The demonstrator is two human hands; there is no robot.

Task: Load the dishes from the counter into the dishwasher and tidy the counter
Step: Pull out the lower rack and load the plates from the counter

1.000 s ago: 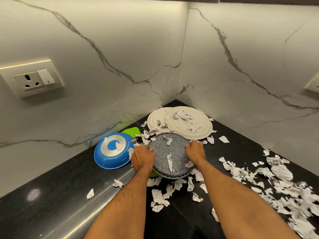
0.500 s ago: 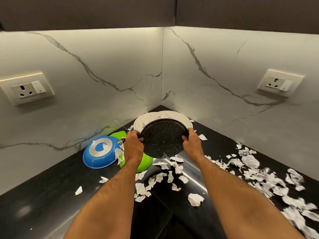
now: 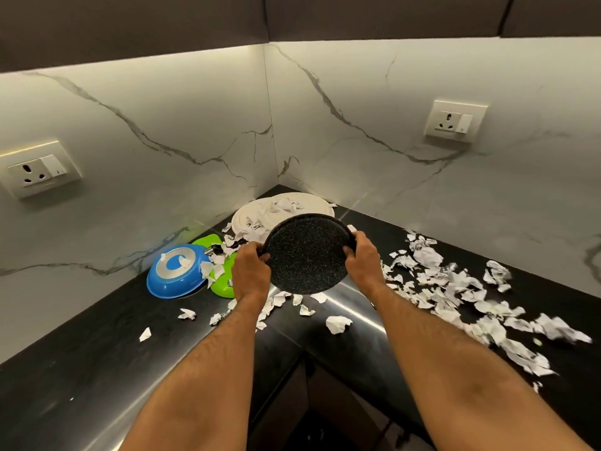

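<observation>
A round black speckled plate is held tilted above the black corner counter. My left hand grips its left rim and my right hand grips its right rim. Behind it two white plates with paper scraps on them lie in the corner. To the left a blue bowl sits upside down, and a green dish lies partly behind my left hand.
Torn white paper scraps litter the counter, thickest on the right side, with a few below the plate and to the left. Marble walls meet at the corner, each with a socket. Dark cabinets hang overhead.
The speckled plate has been lifted off the counter and tipped up, and the paper scraps that lay on it have dropped onto the counter. My view has tilted upward.
</observation>
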